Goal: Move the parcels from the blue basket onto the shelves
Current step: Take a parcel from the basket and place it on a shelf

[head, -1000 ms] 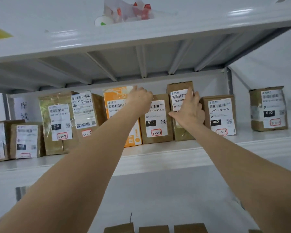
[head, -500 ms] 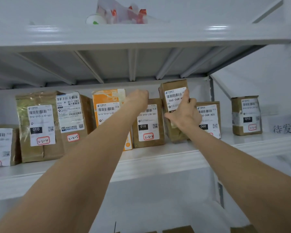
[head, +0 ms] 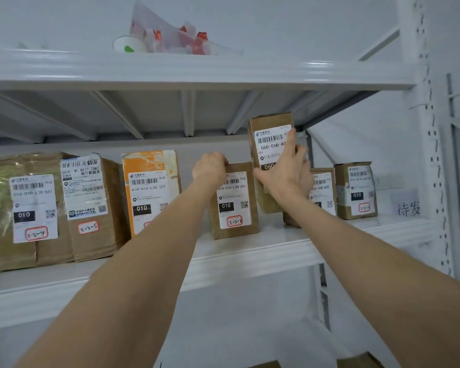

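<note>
My right hand point(head: 284, 176) grips the tall parcel point(head: 270, 123) right of centre, clear of the shelf point(head: 250, 251). My left hand point(head: 210, 168) curls over the small parcel's point(head: 234, 205) top, at centre.

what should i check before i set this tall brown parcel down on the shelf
1. Grip: right hand has its fingers wrapped round the tall brown cardboard parcel: ok.
2. Parcel is held clear above the white metal shelf: ok.
3. Neighbour steadied: left hand grips the top of the short brown cardboard box marked 3-2-8: ok.
4. Gap between that box and the brown box labelled 060-06B-A05 is wide enough: hidden by hand and parcel, cannot tell.
5. Headroom under the upper white shelf: ok.
6. Label faces outward: ok.
</note>
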`<state>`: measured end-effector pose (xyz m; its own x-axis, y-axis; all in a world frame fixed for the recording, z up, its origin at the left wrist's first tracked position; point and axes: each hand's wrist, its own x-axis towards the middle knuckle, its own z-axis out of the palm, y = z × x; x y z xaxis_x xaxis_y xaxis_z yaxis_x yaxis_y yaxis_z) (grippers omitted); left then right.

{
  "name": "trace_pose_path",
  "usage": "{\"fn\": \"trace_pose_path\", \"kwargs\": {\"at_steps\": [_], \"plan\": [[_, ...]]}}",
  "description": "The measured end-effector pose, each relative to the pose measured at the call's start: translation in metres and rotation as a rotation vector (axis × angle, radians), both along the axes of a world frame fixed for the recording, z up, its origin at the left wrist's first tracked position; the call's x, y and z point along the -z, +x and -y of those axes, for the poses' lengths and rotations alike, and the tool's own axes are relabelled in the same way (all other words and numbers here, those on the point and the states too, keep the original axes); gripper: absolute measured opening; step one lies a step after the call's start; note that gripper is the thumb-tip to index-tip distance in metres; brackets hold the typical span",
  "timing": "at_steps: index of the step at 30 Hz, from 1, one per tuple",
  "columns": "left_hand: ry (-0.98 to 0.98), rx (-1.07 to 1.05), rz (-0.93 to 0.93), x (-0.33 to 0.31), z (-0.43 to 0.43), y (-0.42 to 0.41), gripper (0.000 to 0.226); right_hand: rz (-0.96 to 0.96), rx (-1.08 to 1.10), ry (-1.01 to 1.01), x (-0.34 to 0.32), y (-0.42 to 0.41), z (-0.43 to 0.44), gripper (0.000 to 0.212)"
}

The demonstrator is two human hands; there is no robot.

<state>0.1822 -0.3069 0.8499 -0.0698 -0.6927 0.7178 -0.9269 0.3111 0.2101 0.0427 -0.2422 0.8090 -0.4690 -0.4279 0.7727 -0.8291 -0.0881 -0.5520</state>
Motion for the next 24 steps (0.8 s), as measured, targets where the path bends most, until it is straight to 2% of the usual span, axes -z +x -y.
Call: {"fn": "trace_pose_path", "kwargs": {"at_steps": [4, 10, 18, 24], "plan": [[-0.01, -0.009, -0.006, 0.005, -0.005, -0.011, 0.041, 0.023, -0.005, -0.087, -0.002, -0.008, -0.01, 0.113], [0.062, 0.078, -0.167, 0.015, -0.006, -0.012, 0.047, 0.119, -0.074, -0.232, -0.01, -0.019, -0.03, 0.107], [0.14, 0.218, -0.063, 0.016, -0.029, -0.027, 0.054, 0.125, -0.12, -0.27, -0.016, -0.012, -0.052, 0.103], [-0.08, 0.1, -0.196, -0.007, -0.06, 0.043, 0.053, 0.143, -0.201, -0.268, -0.017, 0.02, -0.058, 0.1]]}}
